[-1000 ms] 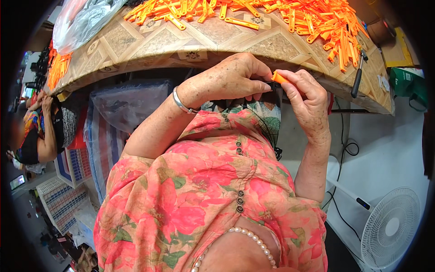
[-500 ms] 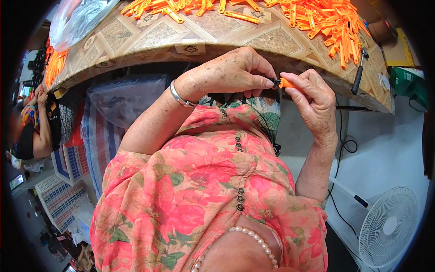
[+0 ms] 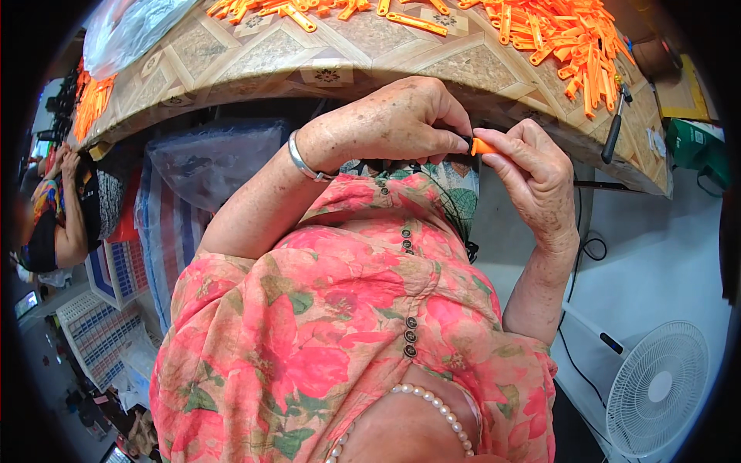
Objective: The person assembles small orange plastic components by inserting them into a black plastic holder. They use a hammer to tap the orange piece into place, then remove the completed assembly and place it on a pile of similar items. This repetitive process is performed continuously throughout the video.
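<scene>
My left hand (image 3: 405,119) is closed in a pinch around a small black piece (image 3: 468,143), mostly hidden by the fingers. Facing it, my right hand (image 3: 532,166) pinches an orange plastic piece (image 3: 482,146) between thumb and fingertips. The black and orange pieces meet end to end just off the table's near edge; whether they are joined I cannot tell. Beyond my hands, a large heap of flat orange plastic pieces (image 3: 583,54) covers the table's far right, and more orange pieces (image 3: 297,17) lie along the far side.
On the patterned table (image 3: 347,54), a black-handled tool (image 3: 612,131) lies at the right edge, a clear plastic bag (image 3: 127,35) at the left. A white fan (image 3: 656,386) stands lower right. Baskets (image 3: 100,336) and a striped bag (image 3: 174,201) sit left, near another person (image 3: 65,208).
The orange piece has moved slightly left against the black piece, so less of the black piece shows between my hands. My right fingertips have come closer to the left ones.
</scene>
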The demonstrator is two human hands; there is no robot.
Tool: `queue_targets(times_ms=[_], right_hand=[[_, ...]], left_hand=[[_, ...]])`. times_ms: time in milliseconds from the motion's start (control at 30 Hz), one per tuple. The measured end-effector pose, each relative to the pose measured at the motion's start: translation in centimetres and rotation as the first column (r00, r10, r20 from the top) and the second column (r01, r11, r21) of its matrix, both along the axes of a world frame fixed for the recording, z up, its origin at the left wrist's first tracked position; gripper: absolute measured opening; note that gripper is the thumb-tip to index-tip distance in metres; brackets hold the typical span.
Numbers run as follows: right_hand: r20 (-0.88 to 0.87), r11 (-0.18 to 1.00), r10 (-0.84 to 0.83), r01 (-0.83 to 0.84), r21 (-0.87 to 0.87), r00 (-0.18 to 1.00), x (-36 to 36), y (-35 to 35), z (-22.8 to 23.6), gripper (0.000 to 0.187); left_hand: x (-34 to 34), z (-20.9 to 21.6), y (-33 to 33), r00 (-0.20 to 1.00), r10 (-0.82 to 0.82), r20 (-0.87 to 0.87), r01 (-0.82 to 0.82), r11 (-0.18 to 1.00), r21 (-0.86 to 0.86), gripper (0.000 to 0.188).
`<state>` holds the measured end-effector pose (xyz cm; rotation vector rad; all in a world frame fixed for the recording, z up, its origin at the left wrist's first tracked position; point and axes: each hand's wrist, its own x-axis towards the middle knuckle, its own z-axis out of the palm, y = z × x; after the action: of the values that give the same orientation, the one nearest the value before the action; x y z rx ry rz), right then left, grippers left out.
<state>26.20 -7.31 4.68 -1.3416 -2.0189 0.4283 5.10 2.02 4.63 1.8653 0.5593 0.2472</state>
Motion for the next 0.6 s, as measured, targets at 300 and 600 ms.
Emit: queue_targets(times_ms=[300, 600], right_hand=[[0.046, 1.0, -0.016, 0.015, 0.019, 0.999, -0.5, -0.4, 0.2, 0.029], [-0.119, 0.995, 0.011, -0.022, -0.098, 0.993, -1.0, -0.5, -0.2, 0.014]], left_hand=[[0.0, 0.2, -0.6, 1.0, 0.028, 0.012, -0.03, 0.932, 0.361, 0.03], [-0.2, 0.0, -1.7, 0.997, 0.056, 0.045, -0.072, 0.787, 0.613, 0.024]])
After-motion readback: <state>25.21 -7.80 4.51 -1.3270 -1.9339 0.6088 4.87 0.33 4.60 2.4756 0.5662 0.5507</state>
